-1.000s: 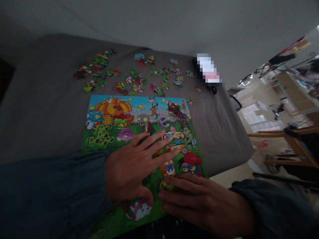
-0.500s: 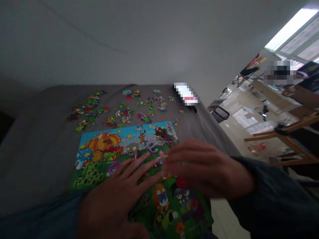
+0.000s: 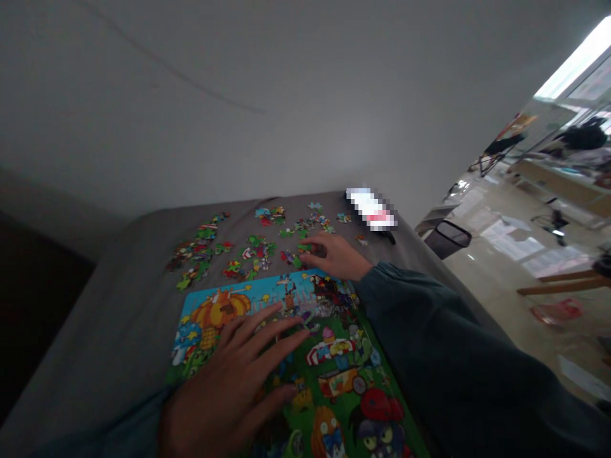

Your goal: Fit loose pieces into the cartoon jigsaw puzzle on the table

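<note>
Long dark teal sleeves (image 3: 429, 331), bare hands

I am in a home: a grey-covered bed (image 3: 119, 280) against a plain white wall (image 3: 238, 95), a glossy tiled floor (image 3: 501, 254) beyond, wooden furniture (image 3: 563, 280) and a lit window (image 3: 577, 57).

- the puzzle board (image 3: 329, 356) is a bright cartoon picture: blue sky strip at the far edge, orange pumpkin house top left, green lawn full of little characters. it lies flat on the grey surface, close to the person, near end cut off by the frame.
- the loose pieces (image 3: 248, 245) are small, mostly green, red and blue bits, scattered flat in a few clumps just beyond the board's far edge, biggest clump off to the left. too blurry to make out single shapes.
</note>
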`<state>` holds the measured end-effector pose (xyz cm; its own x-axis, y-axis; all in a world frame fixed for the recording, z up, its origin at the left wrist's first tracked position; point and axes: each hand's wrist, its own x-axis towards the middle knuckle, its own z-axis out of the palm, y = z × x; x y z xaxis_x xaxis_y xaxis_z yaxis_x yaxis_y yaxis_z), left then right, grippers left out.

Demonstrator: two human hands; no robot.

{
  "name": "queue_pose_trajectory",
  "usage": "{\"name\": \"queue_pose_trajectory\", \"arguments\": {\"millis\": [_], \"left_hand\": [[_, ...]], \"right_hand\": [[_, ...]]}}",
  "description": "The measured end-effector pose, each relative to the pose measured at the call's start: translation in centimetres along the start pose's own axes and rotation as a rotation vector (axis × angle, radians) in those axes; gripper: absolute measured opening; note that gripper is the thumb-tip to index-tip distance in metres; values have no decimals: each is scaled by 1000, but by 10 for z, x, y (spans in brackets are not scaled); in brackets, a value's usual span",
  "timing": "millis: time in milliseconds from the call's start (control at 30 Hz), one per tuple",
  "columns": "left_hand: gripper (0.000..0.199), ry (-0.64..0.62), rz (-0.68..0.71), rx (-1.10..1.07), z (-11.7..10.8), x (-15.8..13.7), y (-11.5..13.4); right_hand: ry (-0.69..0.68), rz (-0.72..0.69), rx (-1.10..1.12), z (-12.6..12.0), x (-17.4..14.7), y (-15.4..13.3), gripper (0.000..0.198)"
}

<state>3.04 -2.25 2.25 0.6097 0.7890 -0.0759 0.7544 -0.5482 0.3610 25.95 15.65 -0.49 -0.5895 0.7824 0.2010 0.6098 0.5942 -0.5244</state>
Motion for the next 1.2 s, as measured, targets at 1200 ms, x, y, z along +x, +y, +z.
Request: {"name": "queue_pose_trajectory", "arguments": {"millis": [1200], "left_hand": [[56,370,-570,195,-12,1,-147]], "right_hand": [[-284,-280,-299,45,113,-64,22]]}}
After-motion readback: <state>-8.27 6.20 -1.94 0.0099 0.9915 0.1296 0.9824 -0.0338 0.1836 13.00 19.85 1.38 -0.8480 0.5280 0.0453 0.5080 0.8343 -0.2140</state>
